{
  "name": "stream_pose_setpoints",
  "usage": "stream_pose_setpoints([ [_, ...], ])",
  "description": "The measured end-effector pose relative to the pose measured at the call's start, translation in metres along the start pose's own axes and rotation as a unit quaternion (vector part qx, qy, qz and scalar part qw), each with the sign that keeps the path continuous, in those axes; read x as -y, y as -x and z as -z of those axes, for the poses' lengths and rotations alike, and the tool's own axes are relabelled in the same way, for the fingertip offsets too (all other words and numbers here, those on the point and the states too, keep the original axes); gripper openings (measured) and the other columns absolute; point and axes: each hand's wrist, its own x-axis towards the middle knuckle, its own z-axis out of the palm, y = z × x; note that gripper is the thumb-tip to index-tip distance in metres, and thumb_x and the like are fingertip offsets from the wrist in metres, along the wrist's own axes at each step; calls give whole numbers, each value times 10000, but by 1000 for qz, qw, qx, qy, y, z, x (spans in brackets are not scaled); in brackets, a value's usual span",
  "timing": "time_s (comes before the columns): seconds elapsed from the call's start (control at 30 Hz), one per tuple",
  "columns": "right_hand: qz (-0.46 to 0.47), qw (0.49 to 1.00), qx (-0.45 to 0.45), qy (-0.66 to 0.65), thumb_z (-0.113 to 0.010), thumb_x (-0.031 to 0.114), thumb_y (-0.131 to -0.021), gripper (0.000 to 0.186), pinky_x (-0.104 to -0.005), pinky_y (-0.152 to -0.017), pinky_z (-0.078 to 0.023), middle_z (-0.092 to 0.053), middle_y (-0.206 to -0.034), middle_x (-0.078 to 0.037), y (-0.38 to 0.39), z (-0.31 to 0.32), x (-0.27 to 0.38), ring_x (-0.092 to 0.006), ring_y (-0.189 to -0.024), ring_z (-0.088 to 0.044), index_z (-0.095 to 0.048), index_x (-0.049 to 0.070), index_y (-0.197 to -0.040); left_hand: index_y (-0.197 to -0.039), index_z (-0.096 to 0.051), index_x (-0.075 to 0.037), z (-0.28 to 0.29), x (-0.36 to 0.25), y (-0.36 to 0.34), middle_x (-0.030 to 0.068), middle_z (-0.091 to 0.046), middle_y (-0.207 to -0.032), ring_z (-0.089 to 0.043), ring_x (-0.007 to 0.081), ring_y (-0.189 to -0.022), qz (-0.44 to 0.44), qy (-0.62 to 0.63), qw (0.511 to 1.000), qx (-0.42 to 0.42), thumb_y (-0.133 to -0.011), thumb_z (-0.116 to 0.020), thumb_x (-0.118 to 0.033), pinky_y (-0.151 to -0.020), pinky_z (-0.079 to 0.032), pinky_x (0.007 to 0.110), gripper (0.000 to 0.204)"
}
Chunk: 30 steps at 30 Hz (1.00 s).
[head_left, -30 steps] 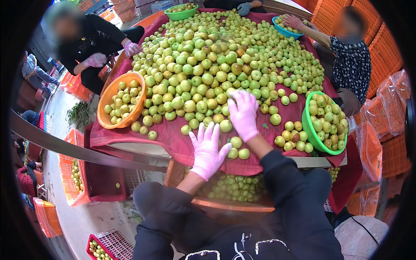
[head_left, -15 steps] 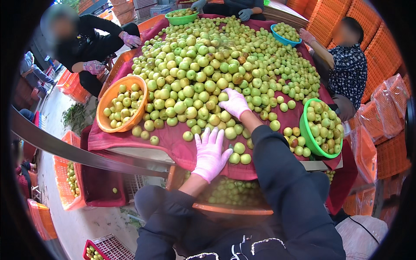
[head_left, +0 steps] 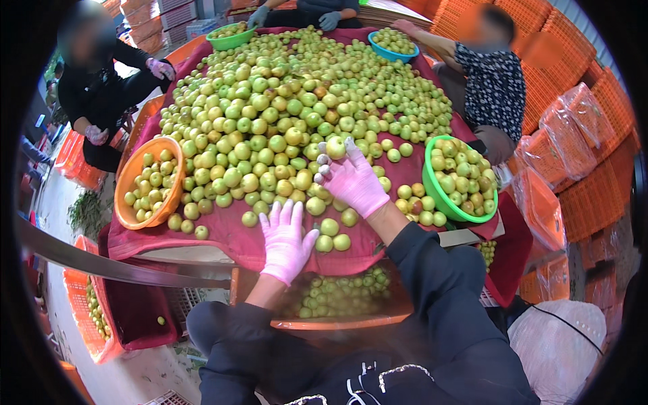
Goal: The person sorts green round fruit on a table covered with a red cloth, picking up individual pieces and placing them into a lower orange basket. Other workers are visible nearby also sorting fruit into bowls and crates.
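Observation:
A wide heap of green jujubes (head_left: 270, 111) covers a table spread with dark red cloth (head_left: 226, 228). Raised over the heap's near edge, my pink-gloved right hand (head_left: 358, 183) has one jujube (head_left: 335, 147) between thumb and fingers. My left hand (head_left: 287, 246), in a matching glove, rests with fingers apart on the cloth, its tips close to the nearest fruit. A few loose jujubes (head_left: 325, 241) lie between my hands. To the left stands an orange basin (head_left: 177, 197) of fruit; a filled green basin (head_left: 428, 177) is on the right.
Below the table edge sits an orange crate (head_left: 337, 324) holding jujubes. A blue basin (head_left: 390, 57) and another green basin (head_left: 229, 42) stand at the far side. Co-workers sit at left, far side and right. Orange crates (head_left: 567, 54) are stacked at right; a metal bar (head_left: 121, 263) crosses the left.
My right hand has come up from the heap, turning, with a jujube now in its fingers. My left hand stays spread on the cloth. The whole view has shifted.

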Motion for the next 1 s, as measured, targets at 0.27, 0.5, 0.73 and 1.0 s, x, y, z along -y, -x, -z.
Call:
stream_pose_setpoints([
  [0.27,-49,998,-22,-43,-568,583,-996,603,-395,-809,-493,-671,-953,-80,44,3,1,-215,-760,-609,-642,23,-1207,-1513,-446,-49,1,-4,-1,174,-432,-1545,-321,409,-1483,1,-1,1000,23,-892,-741,-370,-1209,-204,642,759],
  [0.5,58,905,-109,407,-672,212,-952,387,-308,-857,-511,-654,-1058,-103,113,-8,25,-181,-970,-624,-614,-4,-1268,-1514,-447,-62,-1,1,4,175,-449,-1537,-343,410,-1471,-1,-3,1000,13,-909,-729,-376,-1212,-203,640,738],
  [0.73,185,313,-127,923,-745,178,-839,528,-452,-1004,-466,-611,-1211,-155,185,15,70,-369,-1130,-587,-589,98,-1337,-1515,-446,-63,-1,-4,2,179,-438,-1547,-336,407,-1479,-2,-12,1000,17,-920,-731,-357,-1219,-201,621,723],
  [1.0,47,142,-66,987,-655,156,-891,381,-437,-1027,-464,-604,-1266,-113,146,30,97,-296,-1210,-570,-662,76,-1263,-1516,-445,-61,1,-5,4,180,-432,-1549,-337,405,-1477,4,-17,1000,26,-926,-718,-350,-1215,-213,623,711],
])
